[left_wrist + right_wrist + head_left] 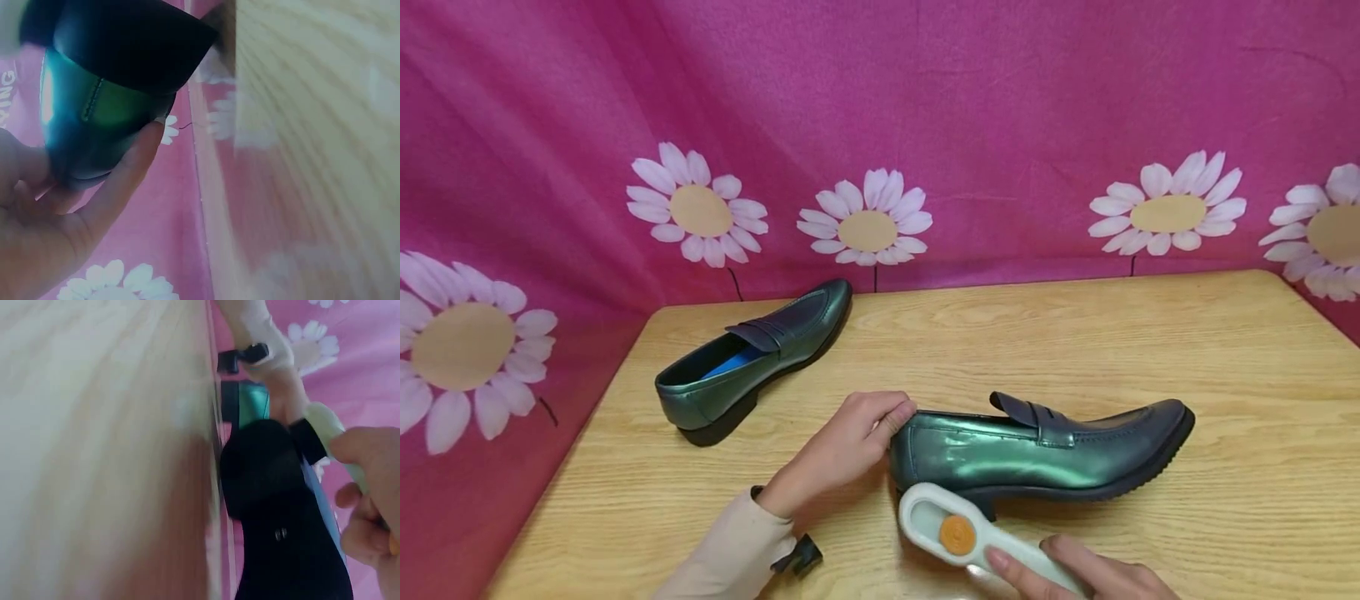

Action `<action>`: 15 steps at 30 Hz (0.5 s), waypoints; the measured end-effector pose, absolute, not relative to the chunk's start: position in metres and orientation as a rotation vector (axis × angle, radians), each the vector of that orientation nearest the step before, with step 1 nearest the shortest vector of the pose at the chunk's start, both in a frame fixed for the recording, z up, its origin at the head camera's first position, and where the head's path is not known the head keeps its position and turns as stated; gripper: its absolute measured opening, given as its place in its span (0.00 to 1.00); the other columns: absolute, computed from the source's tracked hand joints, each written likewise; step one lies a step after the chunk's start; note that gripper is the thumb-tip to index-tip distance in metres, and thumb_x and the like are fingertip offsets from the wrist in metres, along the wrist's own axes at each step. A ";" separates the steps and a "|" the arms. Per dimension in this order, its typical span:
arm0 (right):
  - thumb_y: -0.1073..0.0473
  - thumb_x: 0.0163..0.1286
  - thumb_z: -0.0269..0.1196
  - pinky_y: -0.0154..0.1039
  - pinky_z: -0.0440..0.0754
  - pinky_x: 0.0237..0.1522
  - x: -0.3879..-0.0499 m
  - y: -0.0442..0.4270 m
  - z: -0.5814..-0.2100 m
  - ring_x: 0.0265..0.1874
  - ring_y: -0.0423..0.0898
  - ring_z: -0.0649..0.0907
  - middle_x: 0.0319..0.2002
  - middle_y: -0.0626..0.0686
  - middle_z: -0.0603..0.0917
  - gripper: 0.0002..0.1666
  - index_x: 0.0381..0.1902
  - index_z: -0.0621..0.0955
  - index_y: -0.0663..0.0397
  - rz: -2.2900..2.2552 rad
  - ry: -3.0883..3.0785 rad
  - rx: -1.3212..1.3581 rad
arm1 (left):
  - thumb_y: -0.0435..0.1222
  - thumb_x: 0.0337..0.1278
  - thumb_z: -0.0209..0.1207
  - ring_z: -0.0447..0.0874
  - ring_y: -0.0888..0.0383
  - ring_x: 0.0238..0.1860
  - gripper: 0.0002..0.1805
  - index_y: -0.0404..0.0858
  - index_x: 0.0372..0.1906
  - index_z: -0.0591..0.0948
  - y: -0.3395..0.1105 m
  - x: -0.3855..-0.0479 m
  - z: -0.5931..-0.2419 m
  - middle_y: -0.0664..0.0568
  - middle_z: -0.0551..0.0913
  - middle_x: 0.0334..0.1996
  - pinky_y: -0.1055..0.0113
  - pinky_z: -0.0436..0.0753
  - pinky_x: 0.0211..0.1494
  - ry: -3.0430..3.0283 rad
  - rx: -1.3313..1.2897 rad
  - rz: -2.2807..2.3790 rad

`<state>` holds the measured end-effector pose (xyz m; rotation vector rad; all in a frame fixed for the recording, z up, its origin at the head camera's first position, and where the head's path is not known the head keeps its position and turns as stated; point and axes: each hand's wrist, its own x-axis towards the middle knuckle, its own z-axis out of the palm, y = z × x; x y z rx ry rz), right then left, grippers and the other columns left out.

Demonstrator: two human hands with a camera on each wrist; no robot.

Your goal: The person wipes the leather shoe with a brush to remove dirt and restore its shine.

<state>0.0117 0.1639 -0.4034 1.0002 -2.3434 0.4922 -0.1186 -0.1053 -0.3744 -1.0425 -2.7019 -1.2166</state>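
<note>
A person seems to be midway through brushing a dark green shoe (1000, 454), held toe-right above the near part of the wooden bench (1262, 400). The left hand (861, 429) has its grip clamped on the shoe's heel end; the right hand's (1097, 571) grip is closed around a pale brush (1022, 552) (it has an orange button (957, 534)). Another stroke would call for a steady left hold and the brush kept flat. The matching shoe (797, 337) rests farther back. Only the right wrist view shows the dark bristles (307, 440) and the black sole (281, 556); whether the bristles touch, I cannot tell.
</note>
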 end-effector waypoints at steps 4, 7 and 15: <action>0.34 0.75 0.38 0.21 0.63 0.17 0.006 0.177 -0.398 0.21 0.27 0.62 0.36 0.39 0.72 0.29 0.59 0.80 0.32 0.427 -2.368 0.840 | 0.37 0.74 0.46 0.65 0.64 0.25 0.17 0.43 0.24 0.71 -0.105 -0.116 -0.377 0.61 0.61 0.20 0.70 0.67 0.34 -2.695 -1.073 -1.231; 0.36 0.77 0.36 0.19 0.66 0.18 0.003 0.184 -0.397 0.20 0.29 0.64 0.35 0.43 0.73 0.31 0.57 0.81 0.36 0.424 -2.343 0.769 | 0.39 0.75 0.45 0.65 0.64 0.26 0.17 0.44 0.24 0.70 -0.105 -0.113 -0.378 0.61 0.61 0.20 0.70 0.66 0.34 -2.697 -1.091 -1.251; 0.39 0.78 0.38 0.18 0.64 0.19 0.005 0.181 -0.401 0.24 0.29 0.66 0.36 0.41 0.72 0.28 0.58 0.80 0.36 0.479 -2.337 0.948 | 0.43 0.76 0.43 0.66 0.62 0.27 0.19 0.43 0.24 0.70 -0.107 -0.115 -0.376 0.59 0.62 0.22 0.69 0.67 0.34 -2.683 -1.136 -1.285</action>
